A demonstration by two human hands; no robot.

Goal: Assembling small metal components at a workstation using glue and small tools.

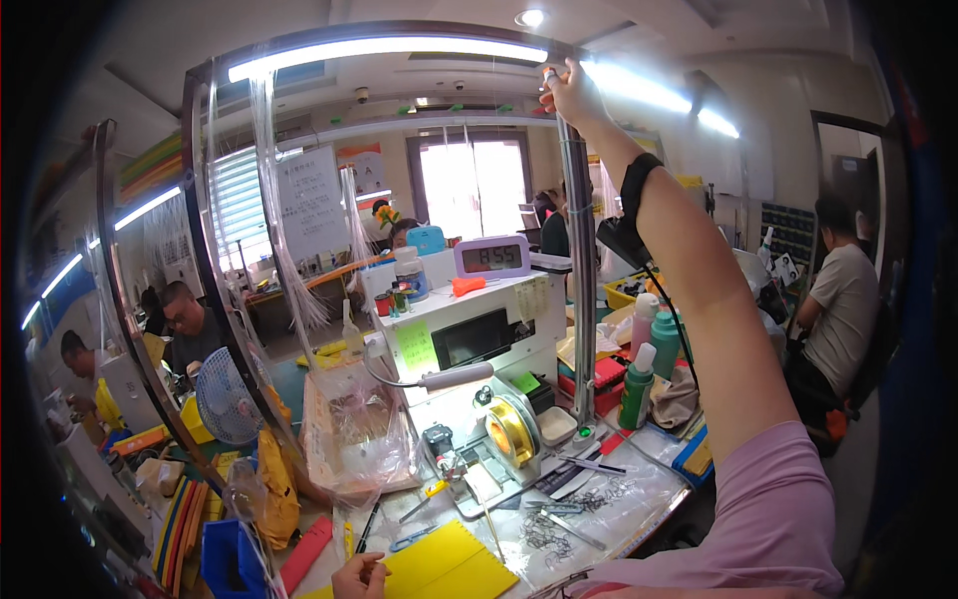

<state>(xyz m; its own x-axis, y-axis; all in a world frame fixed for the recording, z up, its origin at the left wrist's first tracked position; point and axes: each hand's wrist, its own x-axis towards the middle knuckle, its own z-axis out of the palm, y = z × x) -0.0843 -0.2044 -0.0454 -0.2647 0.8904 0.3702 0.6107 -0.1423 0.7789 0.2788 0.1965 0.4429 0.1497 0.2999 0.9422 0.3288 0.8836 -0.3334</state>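
Observation:
My right hand (571, 95) is stretched high up to the top corner of the metal frame, at the end of the lit tube light (389, 47). Its fingers are closed around something small there, which I cannot make out. A black band (639, 185) with a black cable circles my right forearm. Low down, at the near edge of the bench, my left hand (359, 577) has its fingers curled beside the yellow sheet (449, 564); whether anything is inside them is hidden. On the bench stands a small machine with a spool of gold-coloured wire (511, 436).
Metal posts (579, 280) rise from the bench. Loose dark wire bits (569, 519) and tools lie on it. Green bottles (636, 389) stand at right, a purple clock (492, 257) on the white cabinet, a clear-lined box (359, 429) at left. Other people (838, 299) sit nearby.

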